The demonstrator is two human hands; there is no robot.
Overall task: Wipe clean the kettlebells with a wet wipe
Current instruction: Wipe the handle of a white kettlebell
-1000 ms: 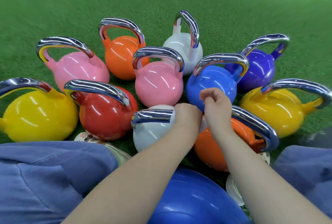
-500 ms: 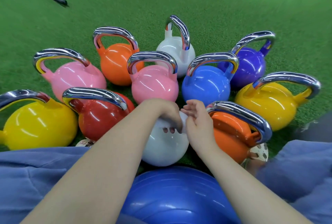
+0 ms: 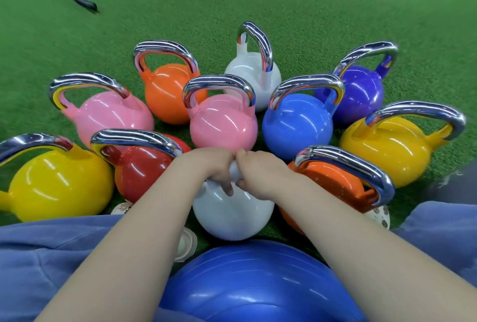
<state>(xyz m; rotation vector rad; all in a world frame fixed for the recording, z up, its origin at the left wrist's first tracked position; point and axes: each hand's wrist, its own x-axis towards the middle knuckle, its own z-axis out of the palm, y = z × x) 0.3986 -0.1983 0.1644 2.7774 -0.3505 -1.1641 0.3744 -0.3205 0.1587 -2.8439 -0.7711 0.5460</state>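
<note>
At far left a yellow kettlebell sits on the turf, beside a red one. Your left hand curls over the top of the white kettlebell just in front of you, gripping it where the handle is hidden. Your right hand meets it there, fingers curled on the same spot. No wipe can be made out. An orange kettlebell stands just right.
</note>
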